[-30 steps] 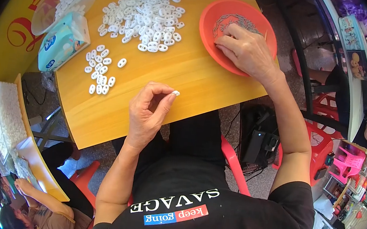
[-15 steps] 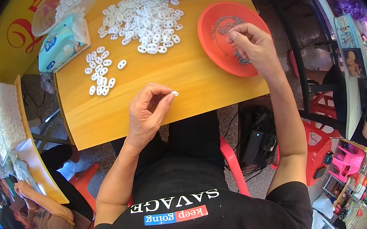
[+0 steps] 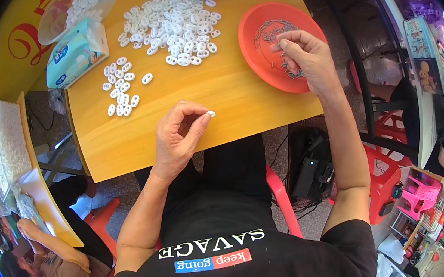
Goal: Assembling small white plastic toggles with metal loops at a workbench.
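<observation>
Since the earlier frames my right hand [image 3: 302, 57] is lifting off the floor of the orange dish [image 3: 254, 49] at upper right and is now pinching thin metal bits above the small dark heap lying in it; I cannot tell exactly how much it is gripping. My left hand [image 3: 178, 139] is staying at centre frame over the bench [image 3: 226, 100], thumb and forefinger closed on one small white plastic link [image 3: 211, 114]. I am judging that link light, stiff and a little slick, best gripped across its flat sides. A big pile of white links [image 3: 172, 23] is lying at upper centre, a small cluster [image 3: 121, 86] further left. A clear tub [image 3: 79, 2] at upper left is holding more links, beside a tissue pack [image 3: 75, 56].
</observation>
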A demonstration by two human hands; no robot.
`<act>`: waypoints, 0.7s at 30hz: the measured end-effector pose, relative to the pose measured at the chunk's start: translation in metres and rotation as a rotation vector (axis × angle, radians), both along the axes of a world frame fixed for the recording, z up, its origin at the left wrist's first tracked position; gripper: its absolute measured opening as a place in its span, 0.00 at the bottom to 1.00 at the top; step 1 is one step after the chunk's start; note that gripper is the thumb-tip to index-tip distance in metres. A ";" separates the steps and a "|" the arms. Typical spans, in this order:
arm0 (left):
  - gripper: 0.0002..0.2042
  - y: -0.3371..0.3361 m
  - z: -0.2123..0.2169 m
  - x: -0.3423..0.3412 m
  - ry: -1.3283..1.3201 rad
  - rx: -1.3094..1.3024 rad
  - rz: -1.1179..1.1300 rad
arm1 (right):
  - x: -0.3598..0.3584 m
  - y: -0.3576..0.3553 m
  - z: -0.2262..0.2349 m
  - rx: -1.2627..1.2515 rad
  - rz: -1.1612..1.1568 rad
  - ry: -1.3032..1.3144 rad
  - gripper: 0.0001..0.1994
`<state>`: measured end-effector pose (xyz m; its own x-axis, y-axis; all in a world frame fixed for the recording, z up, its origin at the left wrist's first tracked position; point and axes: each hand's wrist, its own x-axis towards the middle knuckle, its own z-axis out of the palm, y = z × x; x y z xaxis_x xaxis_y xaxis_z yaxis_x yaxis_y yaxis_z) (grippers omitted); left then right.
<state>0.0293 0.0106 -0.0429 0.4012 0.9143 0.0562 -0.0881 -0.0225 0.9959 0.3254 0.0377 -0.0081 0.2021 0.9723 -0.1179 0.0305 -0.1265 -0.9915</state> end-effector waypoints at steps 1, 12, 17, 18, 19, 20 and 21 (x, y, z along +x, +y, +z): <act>0.04 0.000 0.000 0.000 0.001 0.000 0.000 | 0.000 0.000 -0.001 0.009 0.009 -0.005 0.07; 0.04 0.001 0.001 0.000 0.014 0.007 0.003 | 0.000 0.000 -0.003 0.042 -0.022 -0.451 0.08; 0.04 0.001 0.000 0.001 0.007 -0.004 0.000 | -0.006 -0.005 0.005 0.060 -0.011 -0.704 0.08; 0.04 0.001 0.000 0.001 0.006 0.000 0.000 | -0.006 -0.005 0.004 0.059 -0.012 -0.706 0.08; 0.04 0.000 0.000 0.000 0.010 0.000 0.002 | -0.006 -0.004 0.002 0.074 -0.010 -0.718 0.08; 0.04 0.000 0.001 0.000 0.017 0.001 0.005 | -0.007 -0.004 0.000 0.088 -0.008 -0.730 0.08; 0.04 0.000 0.002 -0.001 0.024 0.003 0.007 | -0.007 -0.004 0.000 0.089 -0.006 -0.726 0.08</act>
